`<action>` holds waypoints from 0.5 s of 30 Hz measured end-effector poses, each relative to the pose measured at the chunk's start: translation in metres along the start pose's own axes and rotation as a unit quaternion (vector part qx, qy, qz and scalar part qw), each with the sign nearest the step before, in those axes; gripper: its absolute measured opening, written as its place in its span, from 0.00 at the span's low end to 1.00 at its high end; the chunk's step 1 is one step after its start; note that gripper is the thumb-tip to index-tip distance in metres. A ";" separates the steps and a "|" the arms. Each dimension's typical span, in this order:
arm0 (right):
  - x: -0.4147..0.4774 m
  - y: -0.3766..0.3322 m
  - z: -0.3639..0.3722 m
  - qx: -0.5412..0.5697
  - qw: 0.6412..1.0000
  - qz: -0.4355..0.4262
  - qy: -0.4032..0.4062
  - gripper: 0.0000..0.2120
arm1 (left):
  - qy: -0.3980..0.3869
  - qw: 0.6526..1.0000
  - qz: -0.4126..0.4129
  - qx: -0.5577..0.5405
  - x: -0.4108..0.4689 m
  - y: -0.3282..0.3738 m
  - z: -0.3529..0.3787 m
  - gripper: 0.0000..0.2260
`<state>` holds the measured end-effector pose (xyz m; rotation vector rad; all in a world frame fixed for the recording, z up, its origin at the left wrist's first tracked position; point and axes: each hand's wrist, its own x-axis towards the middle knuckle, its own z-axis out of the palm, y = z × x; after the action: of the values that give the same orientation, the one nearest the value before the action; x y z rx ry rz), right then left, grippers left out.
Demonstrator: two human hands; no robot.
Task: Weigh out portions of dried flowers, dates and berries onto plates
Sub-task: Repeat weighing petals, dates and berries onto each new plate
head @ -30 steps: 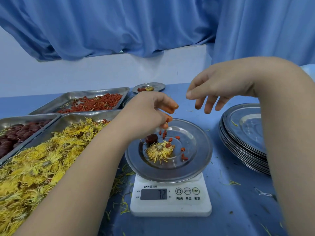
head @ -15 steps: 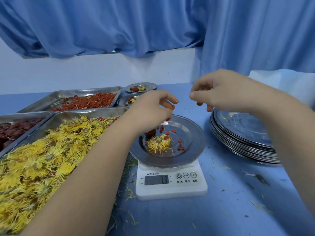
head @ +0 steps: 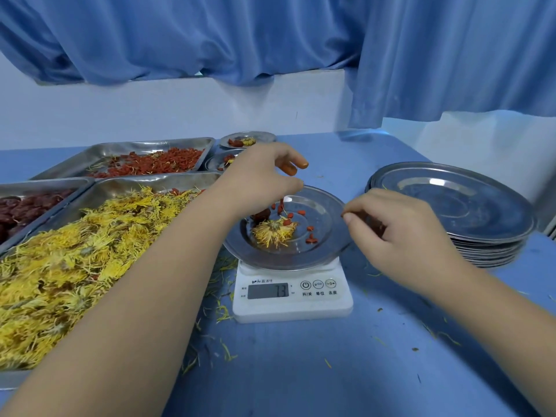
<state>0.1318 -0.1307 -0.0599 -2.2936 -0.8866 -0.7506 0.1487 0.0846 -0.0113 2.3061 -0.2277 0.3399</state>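
Your plate (head: 322, 212) sits on the white scale (head: 291, 299), whose display shows 73. In it lie one dried flower (head: 274, 231), a dark date (head: 261, 214) at the flower's 11 o'clock, and berries (head: 310, 233) scattered from 12 to 3 o'clock. Your left hand (head: 258, 179) hovers over the plate's 10 o'clock rim, fingers loosely curled, with a few berries just beneath it. Your right hand (head: 400, 233) sits at the 3 o'clock rim, thumb and fingers pinched together; whether it grips the rim, you cannot tell. Stacked plates (head: 469, 218) wait farther toward 3 o'clock; the flower tray (head: 126, 188) lies at 9 o'clock.
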 end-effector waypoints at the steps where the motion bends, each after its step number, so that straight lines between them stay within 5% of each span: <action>1: 0.000 0.000 0.000 0.002 1.000 0.002 0.001 0.07 | -0.009 1.000 -0.009 -0.021 -0.001 0.001 0.000 0.09; 10: -0.002 0.007 0.008 0.067 0.990 0.120 -0.035 0.03 | -0.055 0.990 -0.060 -0.117 0.000 0.010 -0.009 0.05; 15: 0.000 0.007 0.015 0.227 0.923 0.300 -0.081 0.07 | -0.054 0.981 -0.075 -0.169 0.000 0.014 -0.014 0.05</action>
<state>0.1412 -0.1253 -0.0721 -2.0412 -0.3249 -0.0716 0.1420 0.0848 0.0074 1.9922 -0.1518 0.0895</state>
